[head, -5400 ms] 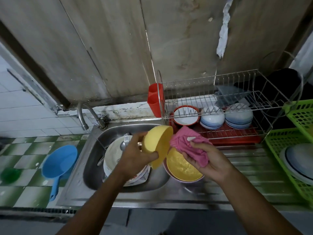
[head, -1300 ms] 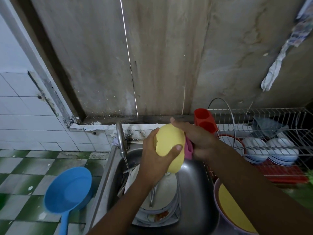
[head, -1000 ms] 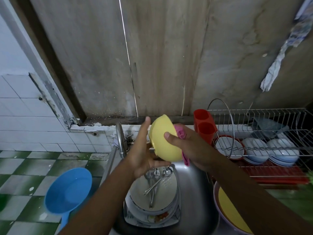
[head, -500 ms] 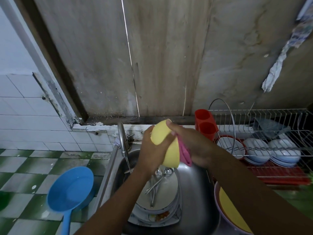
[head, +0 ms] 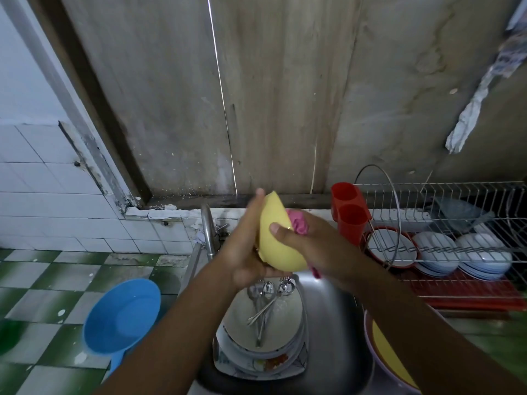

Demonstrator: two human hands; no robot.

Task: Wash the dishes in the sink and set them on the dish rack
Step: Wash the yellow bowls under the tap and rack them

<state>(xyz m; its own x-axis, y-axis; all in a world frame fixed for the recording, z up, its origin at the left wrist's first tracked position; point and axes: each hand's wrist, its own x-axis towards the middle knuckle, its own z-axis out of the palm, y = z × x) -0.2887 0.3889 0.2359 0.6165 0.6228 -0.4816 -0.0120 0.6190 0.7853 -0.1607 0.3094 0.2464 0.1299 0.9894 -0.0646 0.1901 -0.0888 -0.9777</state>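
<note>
A yellow bowl (head: 278, 238) is held on edge above the steel sink (head: 336, 323). My left hand (head: 245, 249) cups it from the left with fingers mostly straight, its lower fingers under the rim. My right hand (head: 310, 246) grips the bowl from the right, thumb across its outside, with a pink cloth (head: 298, 225) bunched between the fingers and the bowl. Below in the sink lies a stack of plates (head: 265, 346) with spoons (head: 268, 297) on top. The wire dish rack (head: 445, 218) stands to the right.
The tap (head: 207, 229) rises just left of my hands. A blue scoop (head: 122, 312) lies on the green-checked counter at left. Red cutlery cups (head: 349, 215) hang on the rack, which holds white bowls (head: 462, 252). A purple basin with a yellow plate (head: 390, 360) sits lower right.
The bowl has turned in my hands over the last second: my left hand shifted from gripping its side to cupping it with straighter fingers, and my right thumb moved across the outside.
</note>
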